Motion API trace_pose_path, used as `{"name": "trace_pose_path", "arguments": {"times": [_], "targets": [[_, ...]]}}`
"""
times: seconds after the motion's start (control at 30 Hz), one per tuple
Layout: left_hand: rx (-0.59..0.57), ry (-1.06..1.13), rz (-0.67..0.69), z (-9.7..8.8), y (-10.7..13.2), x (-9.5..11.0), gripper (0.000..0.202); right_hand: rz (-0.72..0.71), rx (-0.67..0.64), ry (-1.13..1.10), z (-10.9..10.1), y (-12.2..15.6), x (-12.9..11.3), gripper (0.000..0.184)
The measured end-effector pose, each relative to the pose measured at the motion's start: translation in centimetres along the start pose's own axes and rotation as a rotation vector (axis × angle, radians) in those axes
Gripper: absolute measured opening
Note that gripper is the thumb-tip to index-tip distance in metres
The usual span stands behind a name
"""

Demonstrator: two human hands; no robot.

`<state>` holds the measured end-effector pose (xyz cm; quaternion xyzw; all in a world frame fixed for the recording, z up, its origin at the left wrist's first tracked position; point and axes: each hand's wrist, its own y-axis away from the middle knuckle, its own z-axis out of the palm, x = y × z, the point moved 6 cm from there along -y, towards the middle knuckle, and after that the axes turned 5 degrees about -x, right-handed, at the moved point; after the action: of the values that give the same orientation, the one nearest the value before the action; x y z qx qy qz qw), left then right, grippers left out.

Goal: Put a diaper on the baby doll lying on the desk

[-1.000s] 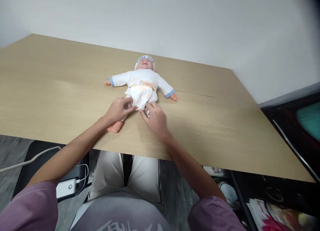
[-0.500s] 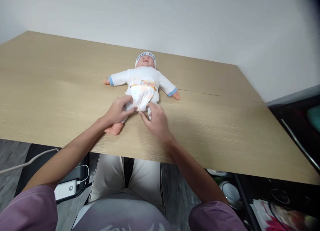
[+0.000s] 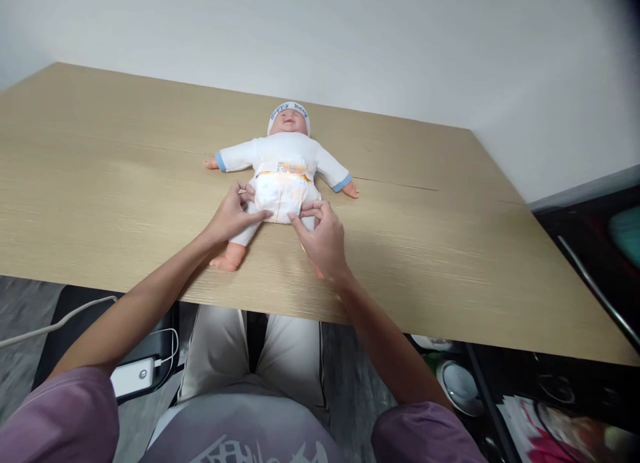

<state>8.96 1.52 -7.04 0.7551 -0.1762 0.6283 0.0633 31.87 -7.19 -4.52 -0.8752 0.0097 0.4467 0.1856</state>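
A baby doll (image 3: 286, 151) in a white long-sleeved suit with blue cuffs lies on its back, head toward the wall. Around its hips is a white diaper (image 3: 280, 197) with an orange-edged printed band at the waist. My left hand (image 3: 237, 213) pinches the diaper's lower edge at the left leg opening, its thumb on the front. At the other leg opening my right hand (image 3: 323, 235) grips the edge between thumb and fingers. The doll's right-side leg is mostly hidden behind my right hand. Its left-side foot (image 3: 229, 257) shows bare beside my wrist.
The doll lies on a wide wooden table (image 3: 425, 263) against a pale wall. Below the front edge are a white power bank (image 3: 133, 377) with a cable on a black seat, and my legs. At the lower right, a dark shelf holds papers (image 3: 525, 419) and a round lidded container (image 3: 457, 386).
Both hands have moved apart, spreading the diaper's bunched lower front wider and flatter. More of the doll's left-side leg now shows.
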Motion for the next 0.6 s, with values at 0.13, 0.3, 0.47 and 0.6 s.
{"name": "trace_pose_path", "arguments": {"times": [0.13, 0.3, 0.47, 0.6], "targets": [[0.004, -0.072, -0.008, 0.0, 0.3, 0.4, 0.063, -0.023, -0.004, 0.062, 0.0, 0.0, -0.1, 0.028], [-0.136, -0.137, -0.019, 0.4, 0.4, 1.6, 0.043, -0.063, -0.082, 0.095, 0.4, -0.2, -0.1, 0.031], [-0.245, 0.128, -0.112, 0.7, 0.0, 1.4, 0.049, -0.024, -0.106, 0.041, 0.6, -0.6, 0.5, 0.038], [-0.271, 0.305, -0.191, 0.6, -0.3, 0.7, 0.052, 0.053, -0.110, -0.064, 0.6, -0.8, 1.2, 0.039]]}}
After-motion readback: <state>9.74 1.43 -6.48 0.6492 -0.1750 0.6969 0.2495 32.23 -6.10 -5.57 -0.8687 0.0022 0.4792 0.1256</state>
